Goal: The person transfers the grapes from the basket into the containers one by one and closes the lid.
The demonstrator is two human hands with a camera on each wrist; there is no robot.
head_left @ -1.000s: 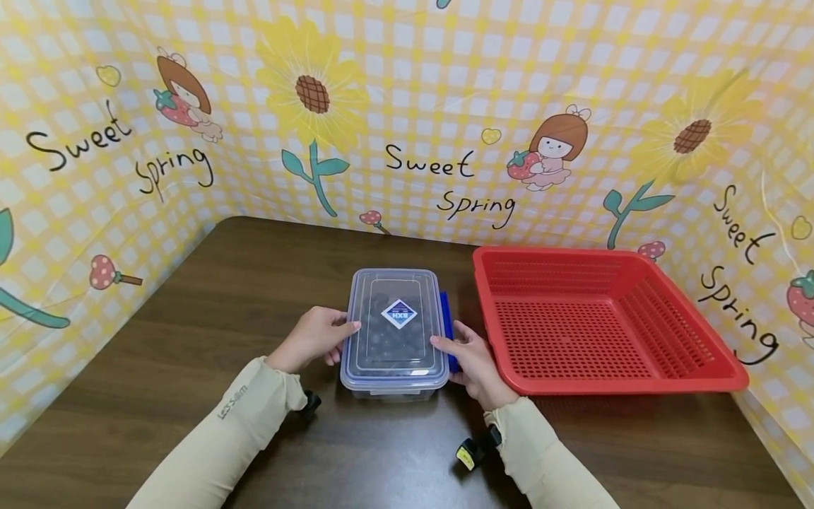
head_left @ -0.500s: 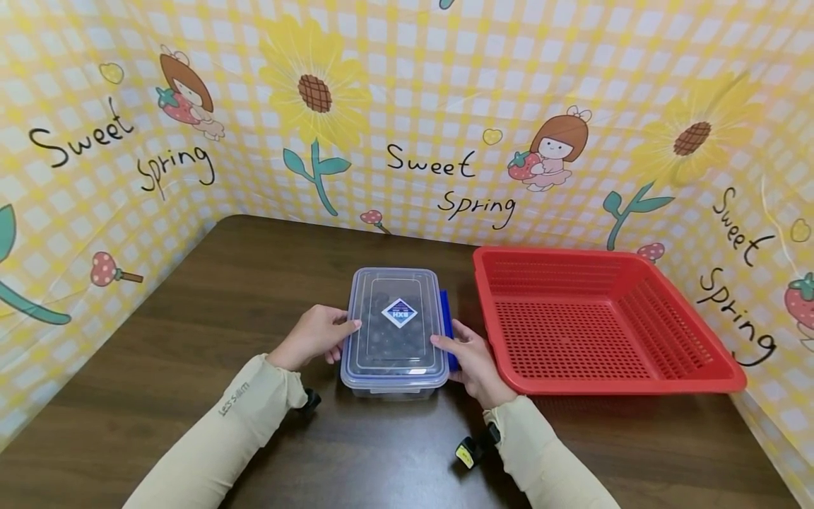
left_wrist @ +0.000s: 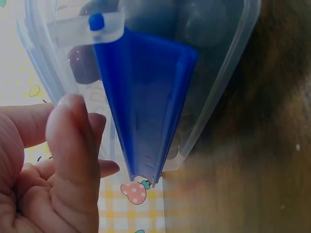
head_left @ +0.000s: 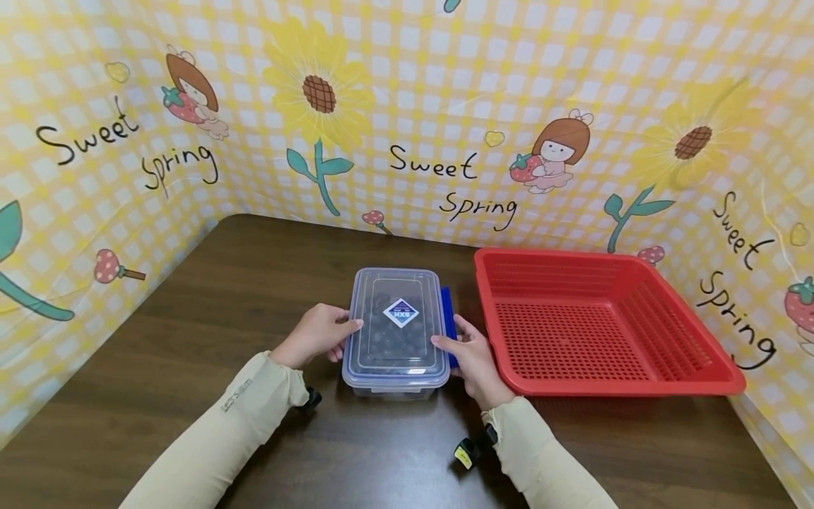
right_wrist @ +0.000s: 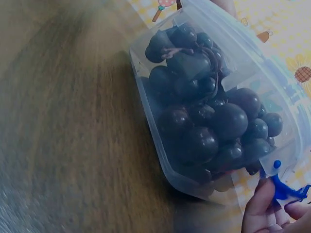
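Observation:
A clear rectangular food container (head_left: 397,367) with dark grapes (right_wrist: 199,121) inside stands on the table, its lid on. The lid (head_left: 381,283) has a blue diamond label. My left hand (head_left: 318,336) holds the container's left side, thumb on the lid's edge. In the left wrist view, the blue clip (left_wrist: 146,97) on that side stands out from the wall, beside my fingers. At the right side my right hand (head_left: 473,357) pinches another blue clip (right_wrist: 282,189), which is swung outward, with the thumb at the lid's edge. Some of my fingertips are hidden behind the clips and container.
A red plastic basket (head_left: 629,387) with a perforated bottom stands to the right of the container, close to my right hand. The brown wooden table (head_left: 267,268) meets yellow checked cloth (head_left: 439,106) at the back and sides.
My right fingers and the right-hand clip have risen very slightly. My left hand, the container and the basket keep their places; the head view has shifted a little.

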